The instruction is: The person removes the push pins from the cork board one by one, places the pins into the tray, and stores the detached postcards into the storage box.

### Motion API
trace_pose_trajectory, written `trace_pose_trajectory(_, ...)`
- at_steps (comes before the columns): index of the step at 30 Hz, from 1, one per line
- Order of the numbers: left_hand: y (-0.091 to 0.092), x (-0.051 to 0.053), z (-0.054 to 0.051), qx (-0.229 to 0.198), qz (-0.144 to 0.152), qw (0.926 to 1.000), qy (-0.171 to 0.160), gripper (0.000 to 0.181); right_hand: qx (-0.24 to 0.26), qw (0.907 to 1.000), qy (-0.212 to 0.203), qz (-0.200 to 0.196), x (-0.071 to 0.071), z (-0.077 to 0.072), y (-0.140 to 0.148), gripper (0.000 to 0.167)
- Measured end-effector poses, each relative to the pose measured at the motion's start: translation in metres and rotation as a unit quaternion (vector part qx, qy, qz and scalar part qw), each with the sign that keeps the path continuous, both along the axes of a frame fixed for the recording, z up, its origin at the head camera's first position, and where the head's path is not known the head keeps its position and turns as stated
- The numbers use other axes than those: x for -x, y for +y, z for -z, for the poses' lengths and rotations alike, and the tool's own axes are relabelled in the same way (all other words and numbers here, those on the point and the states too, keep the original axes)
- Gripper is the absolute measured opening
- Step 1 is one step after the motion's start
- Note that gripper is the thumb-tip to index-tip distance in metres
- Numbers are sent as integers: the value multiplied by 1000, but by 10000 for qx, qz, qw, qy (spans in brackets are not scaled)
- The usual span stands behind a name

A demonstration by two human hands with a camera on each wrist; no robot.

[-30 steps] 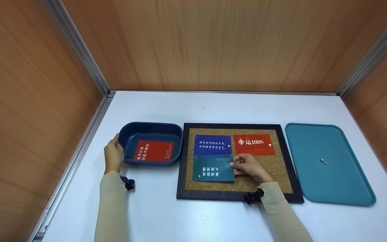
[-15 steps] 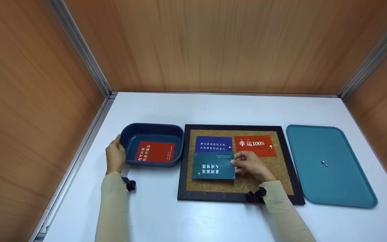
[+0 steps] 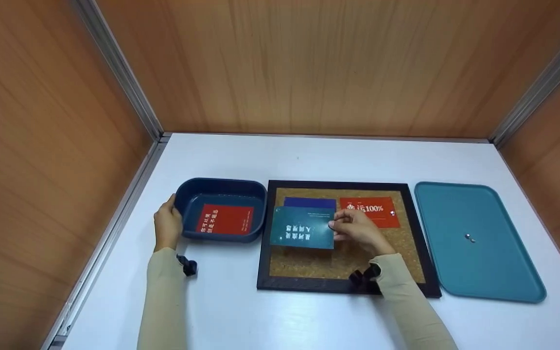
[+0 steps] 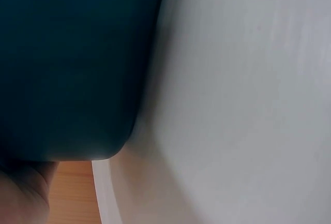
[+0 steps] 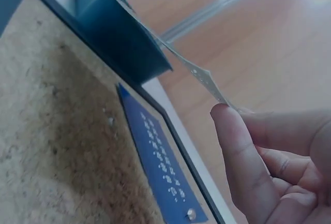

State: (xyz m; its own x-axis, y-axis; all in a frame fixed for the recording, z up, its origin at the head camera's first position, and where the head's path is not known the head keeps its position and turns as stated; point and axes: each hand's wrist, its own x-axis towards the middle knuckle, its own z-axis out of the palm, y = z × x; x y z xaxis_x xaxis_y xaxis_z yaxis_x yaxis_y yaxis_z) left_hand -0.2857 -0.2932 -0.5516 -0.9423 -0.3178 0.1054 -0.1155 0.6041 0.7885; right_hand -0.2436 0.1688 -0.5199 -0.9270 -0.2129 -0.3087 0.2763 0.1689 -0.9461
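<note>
The right hand (image 3: 360, 231) pinches the right edge of a teal card (image 3: 302, 227) between thumb and fingers. In the right wrist view that card (image 5: 194, 70) is seen edge-on, raised off the cork board (image 5: 46, 110). Behind it in the head view, a blue card (image 3: 309, 202) is partly covered; its pin shows in the right wrist view. A red card (image 3: 379, 218) is pinned at the board's upper right. At the left, the left hand (image 3: 167, 226) grips the side of a dark blue bin (image 3: 265, 209), in which another red card (image 3: 226, 219) lies.
A teal tray (image 3: 484, 257) with small shiny pins (image 3: 469, 237) stands to the right of the black-framed board (image 3: 309, 284). Wood-grain panels (image 3: 299, 68) enclose the white table (image 3: 221, 306) at the back and both sides.
The teal card has risen off the board and moved up and slightly left with the right hand, covering more of the blue card. The left hand stays on the bin.
</note>
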Motion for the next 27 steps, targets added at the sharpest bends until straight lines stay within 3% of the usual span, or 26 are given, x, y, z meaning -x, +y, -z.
trace_pose_trajectory(17, 0, 0, 0, 0, 31, 10000, 68, 45, -171, 9998, 46, 136, 18, -11, -17, 25)
trace_pose_trajectory(27, 0, 0, -1, -188, 11, 9998, -68, 45, 339, 9991, -64, 246, 26, -12, -26, 21)
